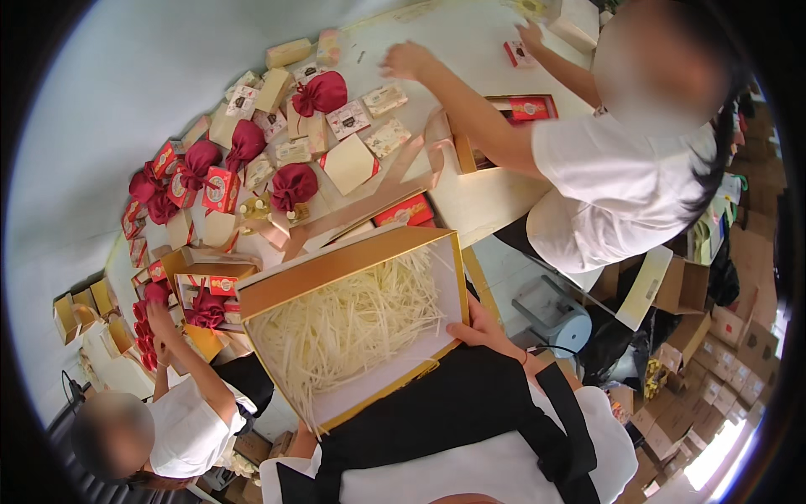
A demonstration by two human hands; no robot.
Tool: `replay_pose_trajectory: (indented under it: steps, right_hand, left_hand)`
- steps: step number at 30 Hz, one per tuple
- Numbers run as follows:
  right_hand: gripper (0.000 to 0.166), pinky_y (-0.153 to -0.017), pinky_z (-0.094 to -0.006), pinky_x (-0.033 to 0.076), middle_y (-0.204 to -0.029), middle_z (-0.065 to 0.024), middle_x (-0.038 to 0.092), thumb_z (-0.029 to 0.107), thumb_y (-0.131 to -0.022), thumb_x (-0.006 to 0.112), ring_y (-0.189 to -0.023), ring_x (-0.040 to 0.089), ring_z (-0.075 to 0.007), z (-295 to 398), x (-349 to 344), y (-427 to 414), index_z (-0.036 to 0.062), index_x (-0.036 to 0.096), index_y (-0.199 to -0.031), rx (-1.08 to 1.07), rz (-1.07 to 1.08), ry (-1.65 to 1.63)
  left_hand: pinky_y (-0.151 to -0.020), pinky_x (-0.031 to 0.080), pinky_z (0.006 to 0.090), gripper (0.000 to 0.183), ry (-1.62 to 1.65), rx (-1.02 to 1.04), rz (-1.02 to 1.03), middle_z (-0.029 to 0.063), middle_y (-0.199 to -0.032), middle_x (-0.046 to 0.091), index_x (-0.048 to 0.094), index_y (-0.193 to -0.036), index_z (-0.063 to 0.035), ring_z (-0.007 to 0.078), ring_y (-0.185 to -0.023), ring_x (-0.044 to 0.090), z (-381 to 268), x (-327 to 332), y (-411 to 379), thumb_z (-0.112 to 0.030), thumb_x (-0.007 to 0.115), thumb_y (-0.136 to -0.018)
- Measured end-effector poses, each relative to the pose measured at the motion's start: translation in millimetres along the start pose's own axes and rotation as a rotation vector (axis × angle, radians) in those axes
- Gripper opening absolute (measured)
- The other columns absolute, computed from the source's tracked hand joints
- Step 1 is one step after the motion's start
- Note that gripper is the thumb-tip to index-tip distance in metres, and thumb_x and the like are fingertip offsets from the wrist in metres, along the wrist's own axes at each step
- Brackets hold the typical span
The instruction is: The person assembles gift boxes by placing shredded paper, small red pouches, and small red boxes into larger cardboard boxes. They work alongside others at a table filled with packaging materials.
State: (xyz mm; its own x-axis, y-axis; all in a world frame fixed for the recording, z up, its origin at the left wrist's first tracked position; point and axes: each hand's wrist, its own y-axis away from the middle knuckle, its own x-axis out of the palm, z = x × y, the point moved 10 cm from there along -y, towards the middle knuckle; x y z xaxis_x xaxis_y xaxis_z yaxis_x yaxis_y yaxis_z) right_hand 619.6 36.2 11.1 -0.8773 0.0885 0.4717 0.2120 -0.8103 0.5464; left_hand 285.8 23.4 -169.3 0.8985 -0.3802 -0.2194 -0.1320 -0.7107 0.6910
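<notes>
A gold-edged box (349, 258) with pale shredded paper (359, 315) inside is held tilted in front of my body. My right hand (482, 327) grips its right side, thumb over the rim. Only a bit of my left hand or wrist (305, 441) shows under the box's lower left corner; its fingers are hidden behind the box. Just beyond the box, a partly covered open box with a red packet (406, 211) lies on the table. Further off are dark red fabric pouches (294, 186), small cartons (349, 165) and little bottles with light caps (255, 206).
One co-worker (604, 183) reaches over the table (485, 208) at the right, by another open gift box (466, 151). A second co-worker (195, 428) handles red items at the lower left. A stool (570, 327) and stacked cardboard boxes (680, 409) stand on the floor at right.
</notes>
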Motion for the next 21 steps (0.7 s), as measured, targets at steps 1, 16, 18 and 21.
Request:
replay_pose_trajectory:
  steps: [1,16,18,21]
  right_hand:
    - [0.067,-0.101,-0.0266,0.033,-0.131,-0.0049,0.046,0.007,-0.086,0.060,-0.119,0.042,-0.0105,4.1,0.3,3.9,0.0027,0.026,-0.143,0.008,-0.011,-0.030]
    - [0.071,-0.102,-0.0283,0.035,-0.136,-0.0065,0.045,-0.001,-0.085,0.058,-0.122,0.044,-0.0148,-2.0,-86.0,81.9,0.0036,0.023,-0.146,-0.136,-0.431,-0.279]
    - [0.064,-0.098,-0.0289,0.039,-0.130,-0.0080,0.050,-0.003,-0.084,0.058,-0.117,0.050,-0.0159,-6.2,-98.4,93.3,0.0028,0.029,-0.142,-0.202,-0.512,-0.308]
    - [0.058,-0.096,-0.0296,0.042,-0.125,-0.0092,0.053,-0.003,-0.085,0.058,-0.113,0.052,-0.0163,-35.4,-122.7,107.9,0.0019,0.034,-0.137,-0.262,-0.663,-0.370]
  left_hand:
    - [-0.084,0.051,0.0331,0.030,0.024,0.006,0.035,0.0086,-0.108,0.060,0.044,-0.116,-0.0038,0.0217,-0.096,0.060,-18.8,8.4,-6.1,-0.006,0.055,-0.089]
    - [-0.089,0.051,0.0361,0.035,0.653,0.192,0.534,0.0072,-0.112,0.058,0.044,-0.123,-0.0054,0.0223,-0.105,0.058,-289.9,255.2,-115.2,-0.010,0.056,-0.090]
    - [-0.090,0.051,0.0365,0.036,0.814,0.254,0.595,0.0070,-0.113,0.058,0.044,-0.124,-0.0056,0.0224,-0.106,0.058,-339.5,299.1,-142.2,-0.010,0.056,-0.090]
    - [-0.091,0.050,0.0370,0.037,1.021,0.404,0.705,0.0067,-0.114,0.058,0.044,-0.125,-0.0060,0.0225,-0.107,0.057,-401.5,354.9,-199.8,-0.011,0.057,-0.090]
